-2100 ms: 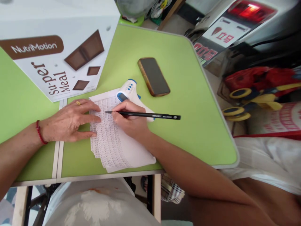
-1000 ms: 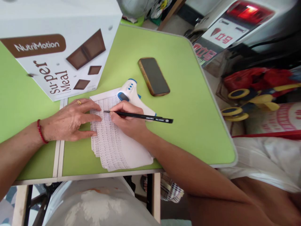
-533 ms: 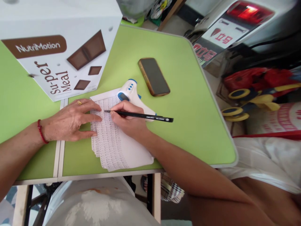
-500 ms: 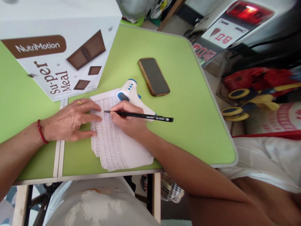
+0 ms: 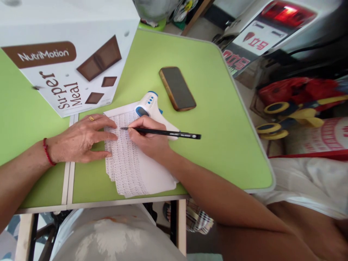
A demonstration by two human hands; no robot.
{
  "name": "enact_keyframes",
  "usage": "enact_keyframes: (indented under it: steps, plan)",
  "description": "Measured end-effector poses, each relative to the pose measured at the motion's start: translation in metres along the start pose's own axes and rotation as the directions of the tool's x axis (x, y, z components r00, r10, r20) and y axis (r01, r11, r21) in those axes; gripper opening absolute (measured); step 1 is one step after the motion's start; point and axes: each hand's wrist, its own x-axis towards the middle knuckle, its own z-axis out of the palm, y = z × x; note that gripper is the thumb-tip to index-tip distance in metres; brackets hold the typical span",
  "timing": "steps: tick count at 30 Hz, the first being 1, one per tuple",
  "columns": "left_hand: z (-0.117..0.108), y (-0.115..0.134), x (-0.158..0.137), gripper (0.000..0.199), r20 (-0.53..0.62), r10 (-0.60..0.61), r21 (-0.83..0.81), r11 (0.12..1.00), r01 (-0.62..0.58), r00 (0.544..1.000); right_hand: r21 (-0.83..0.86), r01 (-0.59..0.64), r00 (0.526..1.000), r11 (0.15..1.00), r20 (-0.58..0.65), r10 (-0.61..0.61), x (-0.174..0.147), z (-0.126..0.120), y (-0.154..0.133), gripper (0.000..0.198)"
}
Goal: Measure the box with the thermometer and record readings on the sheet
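My left hand [image 5: 80,139] rests with fingers spread at the left edge of the paper sheets [image 5: 127,170], fingertips touching them. A ring and a red bracelet are on that hand and wrist. Small dense handwriting covers the left part of the top sheet; its right side is blank. My right hand [image 5: 149,137] is closed around a slim black pen [image 5: 174,134], whose tip is at the written rows, near the left fingertips. A white and blue infrared thermometer [image 5: 152,107] lies across the top of the sheets, just beyond my right hand and partly hidden by it.
A phone [image 5: 178,88] lies on the green table [image 5: 225,145] beyond the thermometer. At the back left stands a large white NutriMotion box [image 5: 89,87]. A scooter with a red tail light [image 5: 289,14] and yellow wheels [image 5: 276,108] are past the table's right edge.
Almost nothing differs. The black pen shifts very slightly in my right hand, while my left hand, the sheets and the thermometer stay in place.
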Motion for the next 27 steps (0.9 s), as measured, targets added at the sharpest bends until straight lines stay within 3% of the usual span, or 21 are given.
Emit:
enact_keyframes:
  steps: [7,19,27]
  plan:
    - [-0.0009,-0.0003,0.0,0.03,-0.007,0.005,-0.005,1.0,-0.005,1.0,-0.01,-0.037,0.999,0.999,0.01,0.037,-0.0001,-0.0009,0.0006,0.005]
    - [-0.0005,-0.0006,-0.0004,0.029,-0.002,0.012,-0.005,1.0,-0.012,1.0,-0.023,0.0,1.0,1.0,0.031,0.001,0.0001,-0.0022,-0.0016,0.009]
    - [-0.0008,-0.0003,-0.0006,0.03,-0.001,0.007,0.005,1.0,-0.007,1.0,-0.022,-0.034,0.999,0.999,-0.013,0.034,-0.0008,-0.0006,0.0035,0.007]
